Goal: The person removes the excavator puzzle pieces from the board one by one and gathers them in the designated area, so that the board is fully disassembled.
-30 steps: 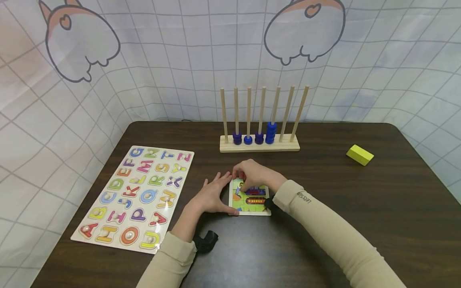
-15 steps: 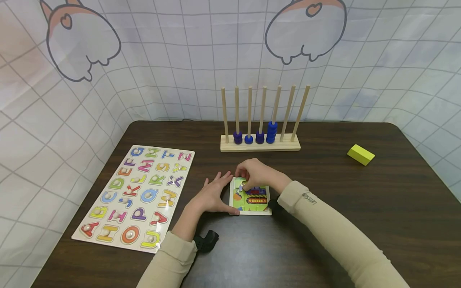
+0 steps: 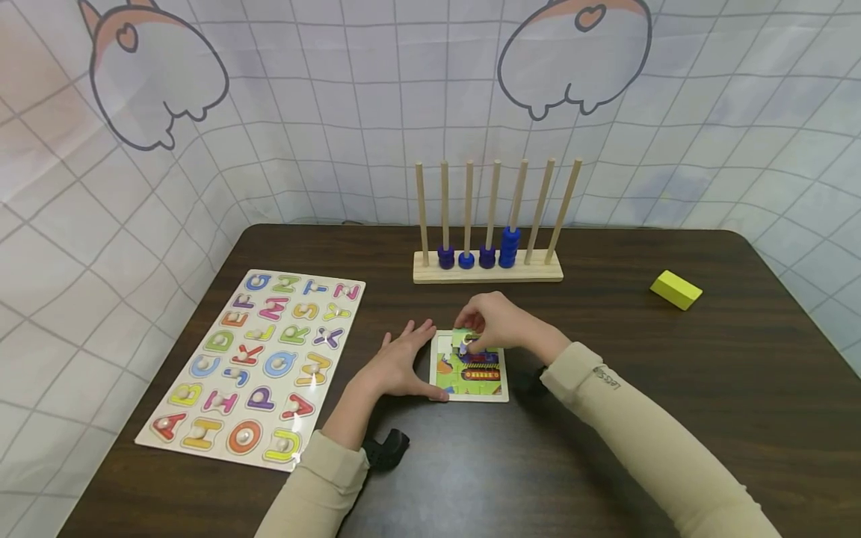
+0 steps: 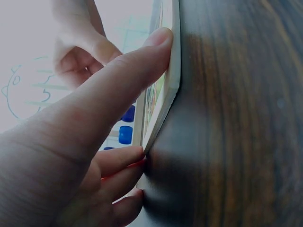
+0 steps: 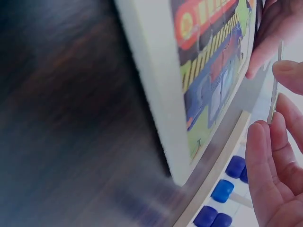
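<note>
A small square jigsaw puzzle point(image 3: 474, 388) with a pale frame and a digger-like vehicle picture lies on the table. My right hand point(image 3: 501, 323) pinches a thin puzzle piece point(image 3: 462, 340) between thumb and fingers, above the puzzle's far side. In the right wrist view that puzzle piece point(image 5: 273, 101) is seen edge-on, apart from the board. A pale bare patch shows in the puzzle's far left corner. With fingers spread, my left hand point(image 3: 398, 368) rests along the puzzle's left side. Its thumb point(image 4: 158, 42) lies on the near edge and its fingertips point(image 4: 135, 153) touch the far left corner.
A white alphabet board point(image 3: 306, 412) with knobbed letters lies to the left. Behind the puzzle stands a wooden peg rack point(image 3: 487, 275) with blue and purple beads on some rods. A yellow block point(image 3: 676, 291) lies at the right. Gridded cloth hangs behind the table.
My right hand has moved rightward with the puzzle piece, baring a pale patch in the puzzle's far left corner. The left hand stays in place on the puzzle.
</note>
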A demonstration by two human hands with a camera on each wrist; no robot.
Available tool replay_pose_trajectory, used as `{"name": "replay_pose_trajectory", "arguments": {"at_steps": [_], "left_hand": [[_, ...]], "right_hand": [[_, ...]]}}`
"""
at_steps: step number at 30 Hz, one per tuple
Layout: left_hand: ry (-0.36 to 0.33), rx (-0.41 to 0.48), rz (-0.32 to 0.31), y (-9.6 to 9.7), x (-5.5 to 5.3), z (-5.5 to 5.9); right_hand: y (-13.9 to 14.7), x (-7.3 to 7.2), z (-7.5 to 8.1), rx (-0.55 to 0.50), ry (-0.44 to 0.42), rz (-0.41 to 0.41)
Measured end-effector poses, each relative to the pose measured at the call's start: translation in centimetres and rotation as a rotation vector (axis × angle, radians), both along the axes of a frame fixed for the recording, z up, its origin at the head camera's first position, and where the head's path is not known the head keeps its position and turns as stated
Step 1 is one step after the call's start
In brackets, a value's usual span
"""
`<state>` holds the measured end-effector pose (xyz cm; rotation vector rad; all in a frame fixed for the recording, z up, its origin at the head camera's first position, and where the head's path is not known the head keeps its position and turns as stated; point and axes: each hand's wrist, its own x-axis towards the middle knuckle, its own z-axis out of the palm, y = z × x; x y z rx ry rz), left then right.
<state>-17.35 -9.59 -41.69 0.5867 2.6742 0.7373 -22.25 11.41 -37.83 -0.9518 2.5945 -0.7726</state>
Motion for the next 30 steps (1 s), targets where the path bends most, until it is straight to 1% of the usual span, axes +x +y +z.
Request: {"name": "replay_pose_trajectory", "arguments": {"at_steps": [10,21,30], "left_hand": [[-0.002,-0.014,0.006,0.1,-0.1,-0.1],[0.003,-0.018,0.003,0.0,0.1,0.0],[0.010,-0.018,-0.008,0.0,0.1,0.1]], "right_hand": [[2.3,0.3,-0.1,-0.049,0.001,-0.023],[5.3,0.5,0.0,-0.058,-0.001,-0.075],[7.8,0.4,-0.2,-0.057,0.001,-0.113]]}}
